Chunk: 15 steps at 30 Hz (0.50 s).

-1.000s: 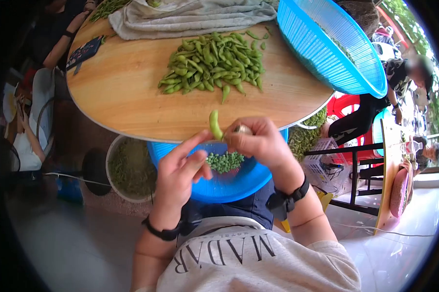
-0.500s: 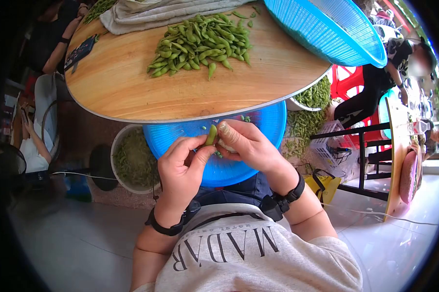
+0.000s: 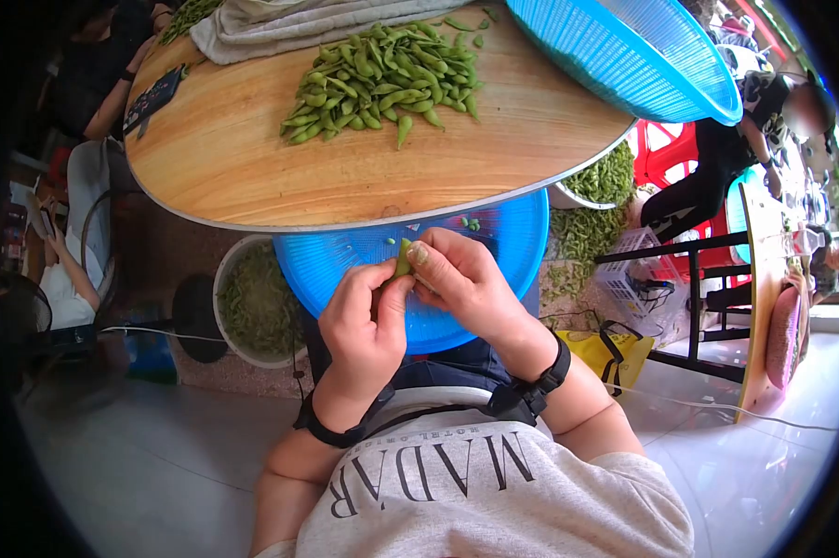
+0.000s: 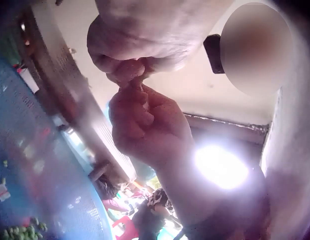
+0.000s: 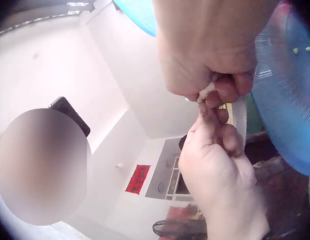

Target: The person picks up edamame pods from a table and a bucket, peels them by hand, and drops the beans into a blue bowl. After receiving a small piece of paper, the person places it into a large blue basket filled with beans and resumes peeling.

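A green bean pod [image 3: 403,259] is pinched between both hands, over a blue basket [image 3: 331,267] below the table edge. The left hand [image 3: 359,316] grips the pod's lower end with thumb and fingers. The right hand [image 3: 471,284] has its thumb and fingertips on the pod's other side. In the left wrist view, the right hand [image 4: 150,120] meets the left hand [image 4: 150,35] at the fingertips; the pod is hidden there. The right wrist view has the left hand [image 5: 220,175] touching the right hand [image 5: 207,50]. Shelled beans [image 3: 472,224] lie in the basket.
On the wooden table [image 3: 224,177] are a pile of pods [image 3: 382,79], a grey cloth [image 3: 252,35], a phone [image 3: 154,98] and a second blue basket [image 3: 624,56]. A tub [image 3: 261,307] stands at left. People are at both sides.
The hands came together on the pod, which earlier stood up from the right fingers while the left hand was apart. Since half a second ago the pod is more covered by the fingers.
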Each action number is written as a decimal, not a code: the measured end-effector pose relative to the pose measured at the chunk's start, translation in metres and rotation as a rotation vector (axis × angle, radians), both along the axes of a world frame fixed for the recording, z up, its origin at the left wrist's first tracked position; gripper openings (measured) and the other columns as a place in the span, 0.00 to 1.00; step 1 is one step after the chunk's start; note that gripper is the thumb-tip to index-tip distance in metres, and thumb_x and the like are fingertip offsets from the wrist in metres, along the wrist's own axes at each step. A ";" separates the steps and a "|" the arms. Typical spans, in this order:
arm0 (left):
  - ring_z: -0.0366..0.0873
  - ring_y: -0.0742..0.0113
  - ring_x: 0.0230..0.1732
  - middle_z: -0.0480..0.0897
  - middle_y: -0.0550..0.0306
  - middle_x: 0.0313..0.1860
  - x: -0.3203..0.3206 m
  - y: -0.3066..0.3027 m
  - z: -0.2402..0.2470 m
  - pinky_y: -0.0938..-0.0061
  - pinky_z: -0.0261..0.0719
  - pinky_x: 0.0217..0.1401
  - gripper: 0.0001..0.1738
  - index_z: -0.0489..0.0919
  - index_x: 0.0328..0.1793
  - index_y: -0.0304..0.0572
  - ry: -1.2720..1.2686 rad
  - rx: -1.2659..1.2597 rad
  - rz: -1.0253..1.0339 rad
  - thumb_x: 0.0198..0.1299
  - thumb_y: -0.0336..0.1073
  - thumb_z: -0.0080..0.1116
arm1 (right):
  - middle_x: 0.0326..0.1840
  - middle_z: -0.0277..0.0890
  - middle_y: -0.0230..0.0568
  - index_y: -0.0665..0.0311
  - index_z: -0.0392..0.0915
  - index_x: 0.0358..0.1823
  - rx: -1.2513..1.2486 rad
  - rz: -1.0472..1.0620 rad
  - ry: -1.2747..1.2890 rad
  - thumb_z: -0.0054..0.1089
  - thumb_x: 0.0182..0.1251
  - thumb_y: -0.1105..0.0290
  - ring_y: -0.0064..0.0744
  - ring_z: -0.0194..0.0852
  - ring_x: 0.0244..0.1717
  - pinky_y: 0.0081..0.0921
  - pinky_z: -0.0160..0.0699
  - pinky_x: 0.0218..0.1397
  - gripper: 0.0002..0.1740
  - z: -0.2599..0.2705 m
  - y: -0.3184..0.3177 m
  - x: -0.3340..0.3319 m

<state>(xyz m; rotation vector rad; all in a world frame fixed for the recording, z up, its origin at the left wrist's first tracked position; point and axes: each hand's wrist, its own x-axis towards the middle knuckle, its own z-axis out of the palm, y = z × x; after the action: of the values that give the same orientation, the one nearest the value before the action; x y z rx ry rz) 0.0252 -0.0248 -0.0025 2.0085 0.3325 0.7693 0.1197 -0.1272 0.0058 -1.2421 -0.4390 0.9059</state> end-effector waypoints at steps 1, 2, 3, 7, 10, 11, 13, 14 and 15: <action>0.73 0.69 0.24 0.77 0.55 0.25 0.001 -0.001 -0.002 0.79 0.69 0.24 0.05 0.76 0.37 0.33 0.012 -0.142 -0.001 0.56 0.26 0.57 | 0.18 0.63 0.27 0.65 0.68 0.30 0.013 -0.018 -0.002 0.47 0.70 0.62 0.15 0.58 0.20 0.15 0.58 0.22 0.15 -0.003 0.001 -0.001; 0.69 0.74 0.20 0.76 0.58 0.23 0.001 -0.003 -0.004 0.83 0.64 0.21 0.05 0.76 0.37 0.33 0.025 -0.284 -0.002 0.58 0.28 0.56 | 0.18 0.63 0.27 0.65 0.68 0.30 0.027 -0.036 -0.004 0.47 0.70 0.62 0.15 0.58 0.21 0.15 0.59 0.23 0.14 -0.008 0.001 -0.002; 0.65 0.80 0.16 0.74 0.61 0.22 0.001 -0.004 -0.005 0.88 0.59 0.17 0.06 0.77 0.36 0.34 0.038 -0.426 -0.002 0.60 0.31 0.54 | 0.19 0.63 0.28 0.66 0.68 0.30 0.040 -0.053 -0.006 0.47 0.70 0.63 0.15 0.58 0.21 0.15 0.60 0.24 0.14 -0.011 0.002 -0.003; 0.60 0.82 0.12 0.74 0.61 0.20 0.007 0.013 0.003 0.88 0.51 0.12 0.13 0.76 0.33 0.37 0.086 -1.130 -0.080 0.64 0.38 0.49 | 0.20 0.65 0.29 0.67 0.68 0.30 0.006 -0.044 -0.170 0.47 0.69 0.64 0.16 0.61 0.23 0.16 0.63 0.26 0.13 -0.013 -0.003 -0.005; 0.61 0.81 0.11 0.74 0.60 0.20 0.007 0.020 0.005 0.88 0.54 0.12 0.11 0.76 0.34 0.36 0.183 -1.159 -0.165 0.63 0.37 0.50 | 0.21 0.65 0.29 0.68 0.70 0.32 0.006 0.046 -0.225 0.50 0.68 0.64 0.16 0.61 0.24 0.16 0.63 0.26 0.13 -0.014 -0.010 0.002; 0.61 0.81 0.11 0.75 0.59 0.20 0.006 0.019 0.002 0.88 0.55 0.12 0.10 0.76 0.34 0.35 0.166 -1.136 -0.173 0.64 0.35 0.50 | 0.21 0.65 0.29 0.68 0.70 0.32 -0.012 0.103 -0.227 0.51 0.68 0.64 0.16 0.60 0.25 0.16 0.63 0.27 0.13 -0.015 -0.013 0.011; 0.62 0.81 0.12 0.75 0.59 0.20 0.004 0.016 0.001 0.87 0.57 0.13 0.10 0.76 0.33 0.35 0.204 -0.992 -0.139 0.64 0.34 0.50 | 0.22 0.66 0.29 0.69 0.73 0.34 -0.015 0.082 -0.281 0.58 0.63 0.63 0.16 0.60 0.26 0.18 0.64 0.27 0.14 -0.022 -0.015 0.016; 0.63 0.81 0.12 0.75 0.60 0.20 0.004 0.014 0.001 0.87 0.57 0.13 0.10 0.76 0.33 0.35 0.221 -0.920 -0.122 0.64 0.34 0.50 | 0.25 0.68 0.29 0.69 0.72 0.36 -0.076 0.059 -0.301 0.60 0.61 0.63 0.15 0.62 0.28 0.17 0.65 0.29 0.15 -0.019 -0.017 0.018; 0.63 0.81 0.12 0.76 0.59 0.21 0.004 0.012 -0.002 0.87 0.57 0.13 0.09 0.76 0.34 0.35 0.207 -0.886 -0.118 0.63 0.34 0.50 | 0.28 0.69 0.28 0.70 0.72 0.38 -0.137 0.037 -0.320 0.63 0.59 0.63 0.15 0.64 0.30 0.16 0.67 0.32 0.16 -0.014 -0.019 0.022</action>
<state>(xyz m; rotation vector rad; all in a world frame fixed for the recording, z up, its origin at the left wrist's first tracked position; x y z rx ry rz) 0.0288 -0.0128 -0.0042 1.2440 0.5527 0.2487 0.1419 -0.1464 -0.0086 -1.5174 -0.6631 0.7797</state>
